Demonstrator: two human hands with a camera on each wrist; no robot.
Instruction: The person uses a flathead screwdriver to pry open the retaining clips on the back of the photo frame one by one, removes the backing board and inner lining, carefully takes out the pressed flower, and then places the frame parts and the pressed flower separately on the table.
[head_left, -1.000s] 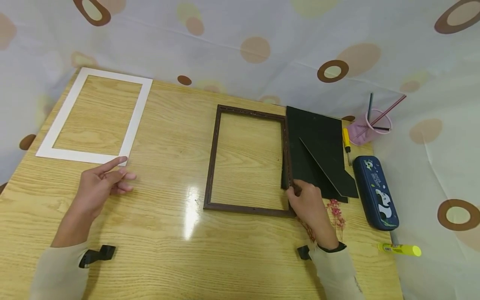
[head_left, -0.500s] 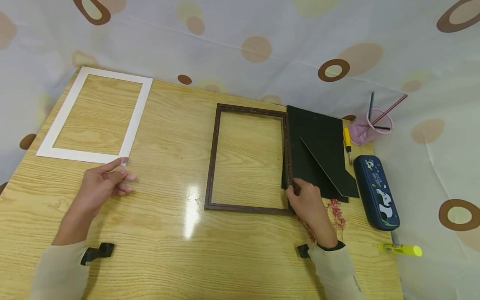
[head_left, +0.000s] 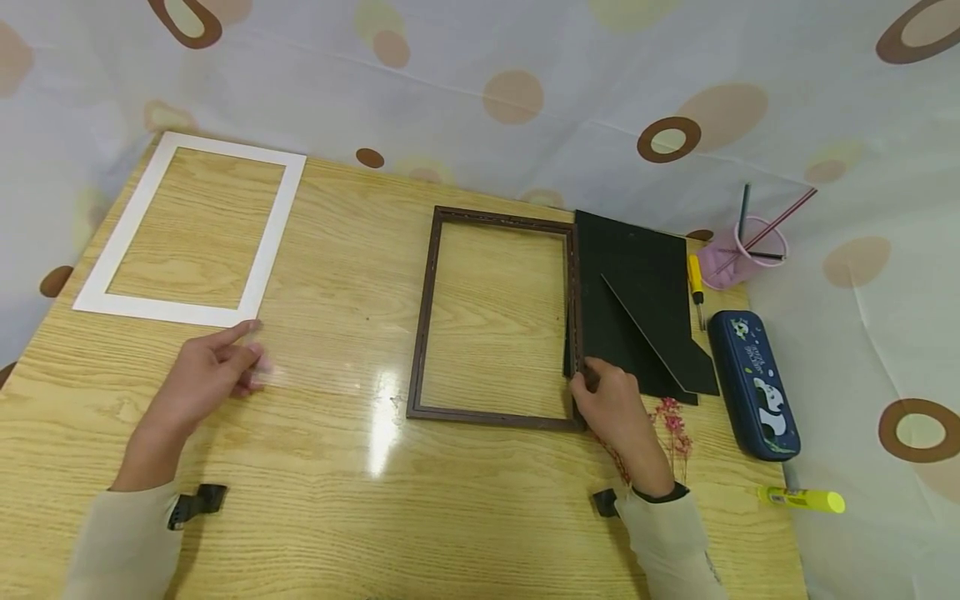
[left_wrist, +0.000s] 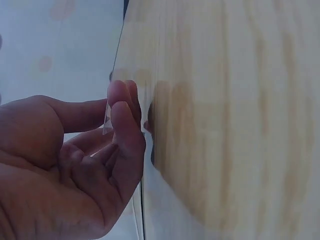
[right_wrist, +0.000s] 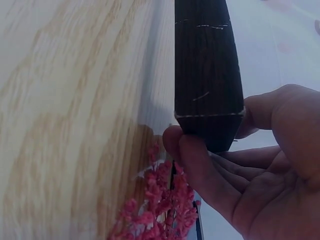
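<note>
My left hand (head_left: 198, 379) pinches a clear, thin sheet (left_wrist: 131, 55) at one corner, between thumb and fingers; its far extent over the table is hard to see. Just beyond that hand's index fingertip lies a white picture mat (head_left: 267, 250). With thumb and fingers my right hand (head_left: 617, 408) grips the right side of a dark brown picture frame (head_left: 424, 317), close to its lower right corner. Wood grain shows through the frame's opening. Pink dried flowers (right_wrist: 160, 200) lie beside the right hand, partly hidden under it in the head view.
Right of the frame lies a black backing board (head_left: 630, 242) with a stand leg (head_left: 660, 333) sticking up. Further right are a yellow screwdriver (head_left: 694, 279), a pink cup (head_left: 723, 268) of pencils, a blue pencil case (head_left: 753, 383) and a yellow tube (head_left: 802, 499).
My left hand has shifted slightly right and nearer to me, off the mat's lower right corner, keeping its pinch on the clear sheet. The right hand and frame have barely moved.
</note>
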